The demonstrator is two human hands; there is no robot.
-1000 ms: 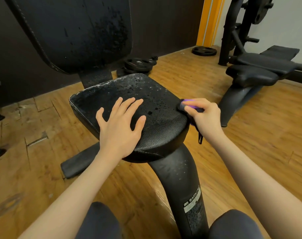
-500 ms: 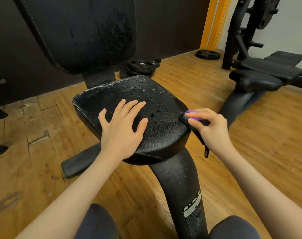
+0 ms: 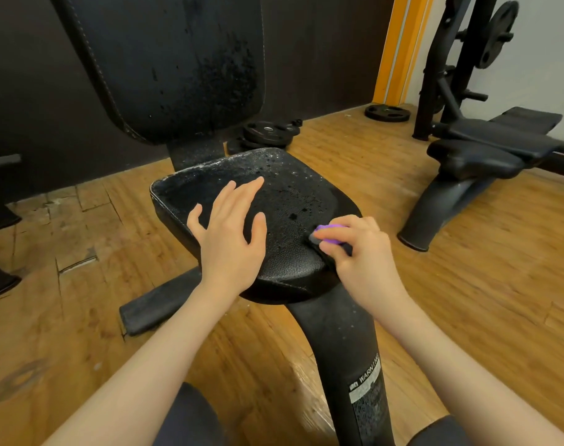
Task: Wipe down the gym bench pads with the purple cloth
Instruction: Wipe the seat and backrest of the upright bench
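I see my left hand [image 3: 229, 239] lying flat with spread fingers on the black seat pad [image 3: 284, 194], which is speckled with droplets. My right hand [image 3: 361, 255] grips the purple cloth [image 3: 332, 234] against the pad's right edge, and the upright back pad [image 3: 177, 62] rises behind. A second bench [image 3: 486, 156] stands well apart on the wooden floor [image 3: 467, 284], weight plates [image 3: 267, 132] near the wall.

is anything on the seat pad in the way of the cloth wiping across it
Yes: the left hand lies flat on the seat pad, left of the purple cloth gripped by the right hand at the pad's right edge. Only droplets lie toward the far edge.
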